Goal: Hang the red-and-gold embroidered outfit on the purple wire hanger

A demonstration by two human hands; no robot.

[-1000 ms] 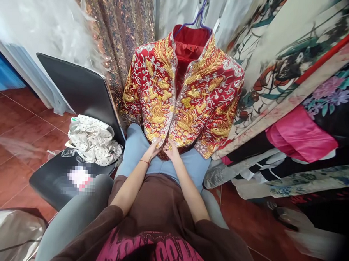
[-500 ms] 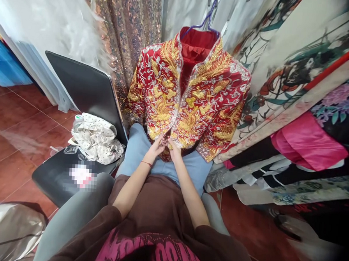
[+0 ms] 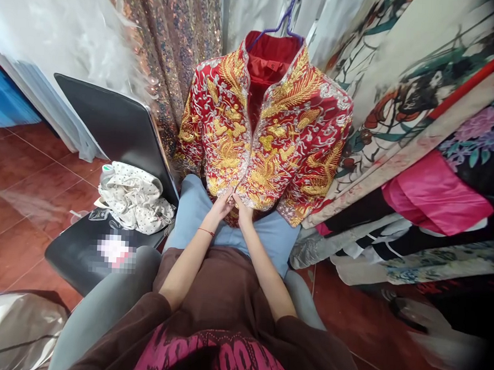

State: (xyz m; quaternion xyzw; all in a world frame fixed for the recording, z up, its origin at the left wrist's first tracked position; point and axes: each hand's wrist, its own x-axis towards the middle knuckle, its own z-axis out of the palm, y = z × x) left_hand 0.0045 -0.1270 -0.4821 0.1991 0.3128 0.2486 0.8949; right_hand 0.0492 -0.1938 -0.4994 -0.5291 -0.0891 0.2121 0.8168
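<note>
A red jacket (image 3: 269, 147) with gold and silver embroidery hangs from a purple hanger (image 3: 287, 22), its lower part resting over my knees. The collar is spread, and the front edges come close together lower down. My left hand (image 3: 223, 205) is closed on the jacket's front edge near the hem. Beside it, almost touching, my right hand (image 3: 243, 208) pinches the opposite front edge. Whatever small fastening lies between the fingertips is too small to make out.
On the left stands a black chair (image 3: 117, 128) with a bundled white dotted cloth (image 3: 134, 195) on its seat. Garments, including a bright pink cloth (image 3: 437, 195), hang along the right. Sequined fabric (image 3: 176, 37) hangs behind. A pale bag (image 3: 11, 327) sits lower left.
Both hands have drawn closer together at the hem, and the jacket's lower front edges have come nearer each other. The collar appears slightly higher and further left.
</note>
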